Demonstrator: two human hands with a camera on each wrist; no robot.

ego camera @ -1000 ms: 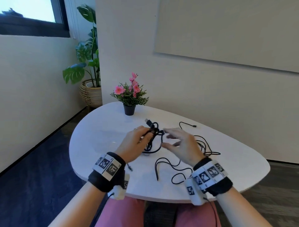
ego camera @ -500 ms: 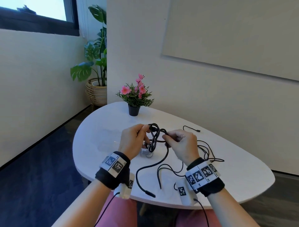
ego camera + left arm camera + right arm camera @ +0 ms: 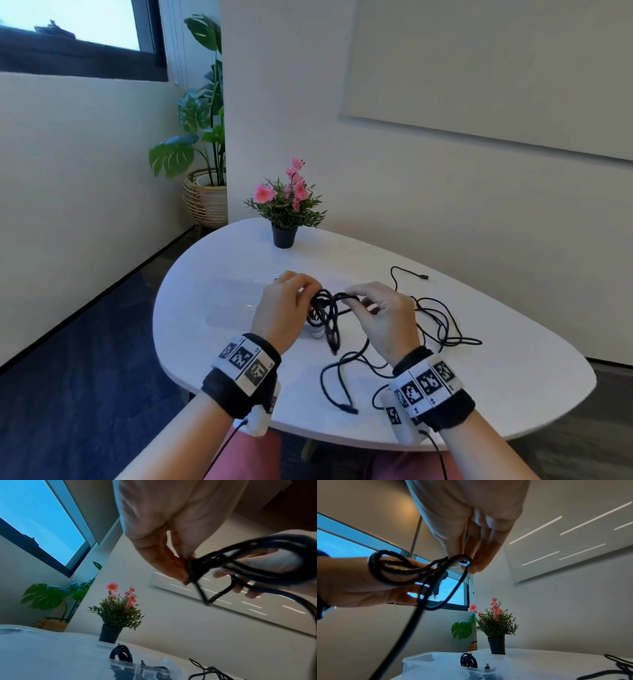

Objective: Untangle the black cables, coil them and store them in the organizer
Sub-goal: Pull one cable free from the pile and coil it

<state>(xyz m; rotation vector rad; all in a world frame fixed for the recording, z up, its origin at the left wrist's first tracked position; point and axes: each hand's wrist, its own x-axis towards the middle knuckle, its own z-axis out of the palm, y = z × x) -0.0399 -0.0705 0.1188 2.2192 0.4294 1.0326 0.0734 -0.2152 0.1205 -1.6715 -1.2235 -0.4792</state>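
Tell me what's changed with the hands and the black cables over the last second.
The right hand, open and off the cable a second ago, has closed in and now pinches a loop of the black cable bundle. The left hand keeps its grip on the bundle. The hanging tail's plug has shifted right and now lies near the table front edge. The loose cables on the right and the flower pot stayed put.

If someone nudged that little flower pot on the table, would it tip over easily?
Probably fairly easily. The flower pot is small and narrow, while its foliage and pink blooms spread wider and taller above it. It looks light, likely artificial, though that is uncertain. On the smooth table a low push might slide it instead.
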